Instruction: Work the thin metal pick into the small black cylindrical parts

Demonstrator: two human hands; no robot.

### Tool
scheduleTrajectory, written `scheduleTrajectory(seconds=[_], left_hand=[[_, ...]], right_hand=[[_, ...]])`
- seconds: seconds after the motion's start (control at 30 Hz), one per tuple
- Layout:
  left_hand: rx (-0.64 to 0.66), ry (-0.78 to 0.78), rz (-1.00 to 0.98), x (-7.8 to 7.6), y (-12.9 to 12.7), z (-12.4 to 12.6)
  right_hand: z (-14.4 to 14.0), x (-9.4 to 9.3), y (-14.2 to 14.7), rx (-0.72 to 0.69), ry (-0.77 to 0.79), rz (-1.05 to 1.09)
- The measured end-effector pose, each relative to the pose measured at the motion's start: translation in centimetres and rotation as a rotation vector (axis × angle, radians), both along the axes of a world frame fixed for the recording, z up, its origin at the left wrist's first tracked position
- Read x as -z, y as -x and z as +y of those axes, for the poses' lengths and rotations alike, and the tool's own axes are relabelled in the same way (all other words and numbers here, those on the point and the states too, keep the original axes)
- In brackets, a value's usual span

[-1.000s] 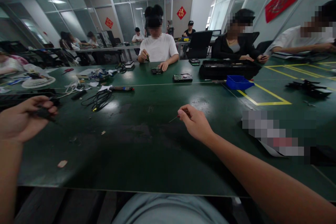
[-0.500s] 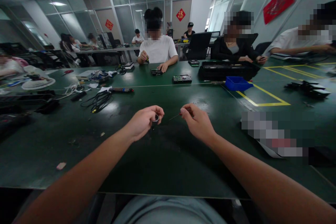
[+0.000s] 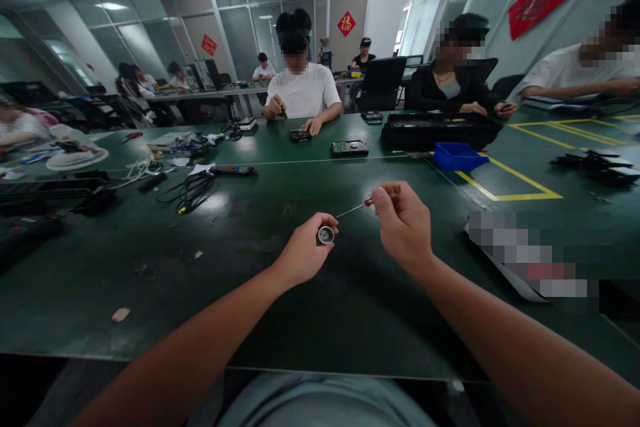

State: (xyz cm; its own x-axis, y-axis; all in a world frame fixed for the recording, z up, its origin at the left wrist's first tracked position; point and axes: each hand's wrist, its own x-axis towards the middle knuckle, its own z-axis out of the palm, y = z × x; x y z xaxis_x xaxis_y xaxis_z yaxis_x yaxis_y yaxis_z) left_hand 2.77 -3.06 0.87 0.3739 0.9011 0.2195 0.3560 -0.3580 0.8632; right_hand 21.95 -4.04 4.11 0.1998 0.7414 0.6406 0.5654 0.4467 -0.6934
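Note:
My left hand [image 3: 304,255] is closed around a small round cup-shaped part [image 3: 326,235], grey and metallic, its hollow face with small marks inside turned towards me. In my right hand [image 3: 409,233] is a screwdriver [image 3: 369,202] with a reddish-brown, see-through handle and a thin shaft. The shaft points left and down, its tip close to the fingertips of my left hand; whether it touches them or the part I cannot tell. Both hands are raised over the dark green table [image 3: 350,320].
A cable [image 3: 193,190] with a pen-like tool [image 3: 235,171] lies left. Circuit-board drives [image 3: 350,147], a black tray [image 3: 440,132] and a blue scoop-shaped bin [image 3: 459,157] stand farther back. A blurred-out packet [image 3: 530,260] lies right. A co-worker [image 3: 303,90] works opposite.
My left hand has moved right and turned the round part's hollow face towards me. My right hand has moved right and up, bringing the screwdriver's handle into view.

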Motion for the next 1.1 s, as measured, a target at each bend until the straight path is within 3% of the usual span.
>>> scheduleTrajectory(seconds=[0.17, 0.37, 0.63, 0.97, 1.1], left_hand=[[-0.016, 0.012, -0.087, 1.2, 1.2, 1.3], [-0.009, -0.058, -0.067, 1.9, 1.6, 2.1], [0.004, -0.079, -0.017, 2.0, 1.7, 2.2], [0.026, -0.129, 0.038, 2.1, 2.1, 2.2], [0.031, -0.136, 0.044, 2.0, 2.1, 2.2]], right_hand=[[-0.6, 0.3, 0.0, -0.12, -0.095, 0.057], [-0.5, 1.2, 0.3, -0.295, 0.012, 0.041], [-0.1, 1.8, 0.6, -0.27, 0.07, 0.019], [-0.4, 0.5, 0.7, -0.128, 0.05, -0.16], [-0.6, 0.6, 0.7, -0.181, 0.036, -0.197]])
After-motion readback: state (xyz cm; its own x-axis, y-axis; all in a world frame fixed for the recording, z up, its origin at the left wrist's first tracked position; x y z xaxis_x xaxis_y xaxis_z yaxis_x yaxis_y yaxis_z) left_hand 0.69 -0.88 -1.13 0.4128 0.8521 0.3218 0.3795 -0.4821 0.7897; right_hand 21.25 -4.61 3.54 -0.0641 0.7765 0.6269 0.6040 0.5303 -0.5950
